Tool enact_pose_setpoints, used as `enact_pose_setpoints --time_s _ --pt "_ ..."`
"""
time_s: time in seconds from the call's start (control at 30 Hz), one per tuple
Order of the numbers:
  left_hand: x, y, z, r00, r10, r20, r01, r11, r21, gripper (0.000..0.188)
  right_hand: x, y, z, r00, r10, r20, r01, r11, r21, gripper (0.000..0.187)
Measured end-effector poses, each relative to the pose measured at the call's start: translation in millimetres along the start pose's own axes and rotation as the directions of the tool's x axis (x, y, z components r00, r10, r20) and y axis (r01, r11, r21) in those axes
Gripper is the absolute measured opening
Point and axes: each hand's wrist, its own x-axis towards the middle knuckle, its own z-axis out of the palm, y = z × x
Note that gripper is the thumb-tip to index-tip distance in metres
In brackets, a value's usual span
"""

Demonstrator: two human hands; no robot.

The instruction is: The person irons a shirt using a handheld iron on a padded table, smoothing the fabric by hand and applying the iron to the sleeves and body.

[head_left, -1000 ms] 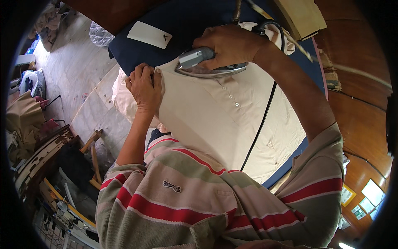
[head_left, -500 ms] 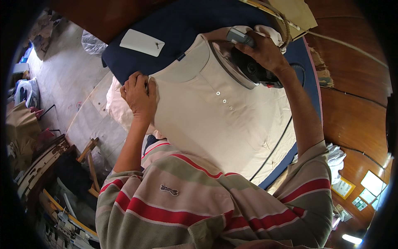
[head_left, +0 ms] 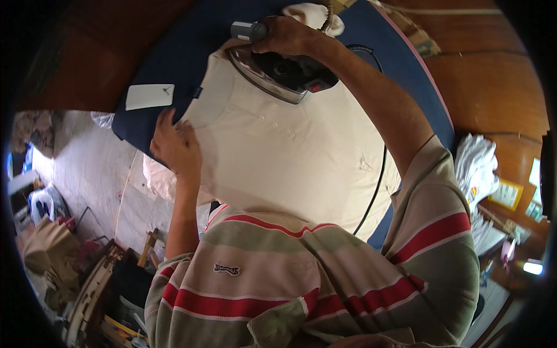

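Note:
A cream shirt [head_left: 278,156] with a short row of buttons lies spread on the navy-covered board [head_left: 156,66]. My right hand [head_left: 287,37] is closed round the handle of a black clothes iron [head_left: 278,69]. The iron rests on the far part of the shirt, across the neck and shoulder, and covers some of it. At the shirt's left shoulder my left hand [head_left: 177,145] hovers with its fingers apart, somewhat blurred, and nothing shows in them. Just beyond those fingers a white card [head_left: 149,97] lies on the navy cloth.
The iron's black cord [head_left: 380,174] runs down over the right side of the shirt. A bunched pale cloth [head_left: 316,14] sits at the far edge. White garments [head_left: 478,168] hang at the right by the wooden wall [head_left: 481,81]. Clutter and wooden pieces [head_left: 93,290] stand lower left.
The iron in my right hand has moved left over the shirt toward the neck. My left hand has let go of the shirt's shoulder and its fingers have spread. The view has shifted too.

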Motion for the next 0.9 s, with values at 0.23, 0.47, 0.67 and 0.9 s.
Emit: enact_pose_setpoints --time_s 0.23,0.47,0.67,0.9 --pt "67.0 105.3 93.8 0.816 0.533 0.223 -0.514 0.846 -0.145 0.046 -113.8 69.0 2.9 0.982 0.143 -0.124 -0.143 0.990 0.009 0.050" --pt "90.9 119.6 116.9 0.763 0.340 0.550 -0.506 0.843 0.181 0.055 -193.8 233.3 -13.0 0.801 0.477 -0.361 -0.424 0.878 0.221 0.049" --pt "96.7 239.3 187.6 0.483 0.827 0.286 -0.772 0.557 -0.305 0.045 -249.2 182.5 11.7 0.963 0.244 -0.113 -0.225 0.962 0.157 0.039" --pt "151.0 292.8 243.3 0.286 0.708 0.646 -0.554 0.672 -0.491 0.016 -258.5 260.8 -21.0 0.727 0.612 -0.312 -0.530 0.789 0.312 0.049"
